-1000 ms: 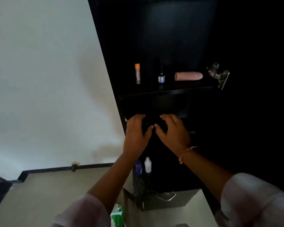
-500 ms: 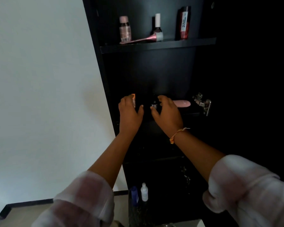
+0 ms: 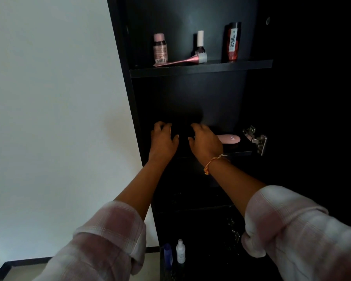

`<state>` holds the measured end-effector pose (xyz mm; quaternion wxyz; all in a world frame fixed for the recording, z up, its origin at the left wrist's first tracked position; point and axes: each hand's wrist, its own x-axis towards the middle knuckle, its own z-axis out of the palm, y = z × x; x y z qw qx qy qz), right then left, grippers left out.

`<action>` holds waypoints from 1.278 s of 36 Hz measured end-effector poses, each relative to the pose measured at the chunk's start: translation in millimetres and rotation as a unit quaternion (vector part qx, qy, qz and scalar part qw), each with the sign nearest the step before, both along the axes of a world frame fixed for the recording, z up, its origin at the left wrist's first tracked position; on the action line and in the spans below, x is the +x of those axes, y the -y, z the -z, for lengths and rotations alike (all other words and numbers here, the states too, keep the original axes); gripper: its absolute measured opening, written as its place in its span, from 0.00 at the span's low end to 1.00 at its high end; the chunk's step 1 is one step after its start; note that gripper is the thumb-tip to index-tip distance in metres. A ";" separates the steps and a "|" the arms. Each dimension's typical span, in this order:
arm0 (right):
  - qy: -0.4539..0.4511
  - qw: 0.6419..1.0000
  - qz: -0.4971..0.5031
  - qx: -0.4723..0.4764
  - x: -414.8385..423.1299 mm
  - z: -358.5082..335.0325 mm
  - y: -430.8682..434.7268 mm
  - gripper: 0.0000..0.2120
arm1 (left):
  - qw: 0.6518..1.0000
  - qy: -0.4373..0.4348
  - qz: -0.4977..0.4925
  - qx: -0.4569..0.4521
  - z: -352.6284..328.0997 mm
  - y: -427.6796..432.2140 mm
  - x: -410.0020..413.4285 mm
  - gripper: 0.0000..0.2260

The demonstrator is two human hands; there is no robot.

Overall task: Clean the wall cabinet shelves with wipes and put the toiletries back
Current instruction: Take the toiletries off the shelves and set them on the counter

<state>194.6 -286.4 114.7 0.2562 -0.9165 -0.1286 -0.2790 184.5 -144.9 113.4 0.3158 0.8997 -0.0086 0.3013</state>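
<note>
Reaching into the middle shelf [image 3: 237,153] of the dark wall cabinet [image 3: 190,94], the left hand [image 3: 163,141] and right hand [image 3: 206,143] are hovering side by side, fingers curled loosely; whether either is holding anything I cannot tell. A pink tube [image 3: 229,138] is lying at the right hand's three o'clock. Toward twelve o'clock, the upper shelf [image 3: 231,65] is carrying more toiletries. Lifting items one at a time would probably be preventing knocks.

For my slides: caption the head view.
Both hands, left and right, reach onto the dark cabinet's middle shelf beside a pink tube.
</note>
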 end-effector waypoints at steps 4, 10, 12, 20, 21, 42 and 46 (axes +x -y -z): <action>0.000 1.000 -0.001 0.006 3.1 2.2 1.0 0.19 | 1.000 0.000 0.004 -0.022 0.2 -1.3 -1.3 0.19; -0.004 0.998 -0.026 0.060 3.4 3.2 3.9 0.12 | 0.995 0.010 0.030 -0.095 6.0 -7.2 -0.3 0.13; -0.003 0.996 -0.037 0.078 1.3 4.8 4.6 0.11 | 0.993 0.017 0.034 -0.116 7.5 -8.0 -3.0 0.12; -0.011 0.984 -0.070 0.161 -9.2 13.5 6.6 0.14 | 0.984 0.048 0.033 -0.169 11.8 -7.6 -20.0 0.10; -0.013 0.982 -0.074 0.176 -11.0 15.4 6.4 0.15 | 0.982 0.049 0.031 -0.179 12.3 -7.4 -22.8 0.11; -0.110 0.956 -0.132 0.238 -102.9 135.5 20.5 0.10 | 0.973 -0.046 -0.001 -0.227 127.5 13.8 -145.6 0.08; -0.194 0.953 -0.118 0.200 -125.1 187.0 31.1 0.10 | 0.966 -0.122 -0.025 -0.227 180.9 16.4 -175.1 0.04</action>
